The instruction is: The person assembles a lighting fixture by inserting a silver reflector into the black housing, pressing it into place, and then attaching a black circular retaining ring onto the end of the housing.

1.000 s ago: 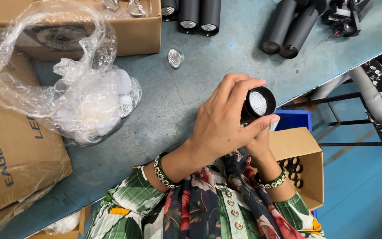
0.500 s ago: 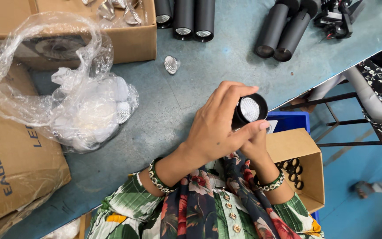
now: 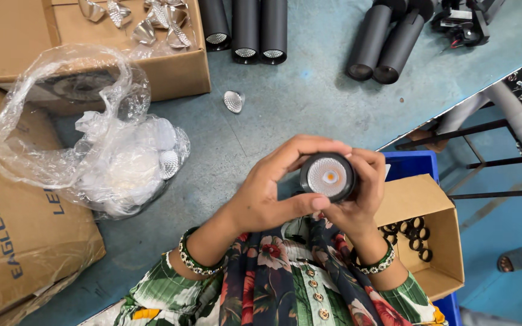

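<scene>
- The blue-grey worktable carried everything, and the places below are told from the round black lamp head held near its front edge.
- A large brown carton lay far to the lamp head's left, at the table's corner.
- A second, open carton sat up and to the left of the lamp head, with shiny silver reflectors inside.
- A crumpled clear plastic bag of white parts lay left of the lamp head, between the two cartons.
- Three black tube housings stood in a row above the lamp head; two more lay above and to its right.
- A small open box of black rings sat just right of and below the lamp head, off the table.
- The left hand wrapped the lamp head's left side, fingers over the top rim and thumb beneath.
- The right hand cupped its right side, fingers closed on the rim.
- One loose silver reflector lay on the table above and left of the lamp head.
</scene>
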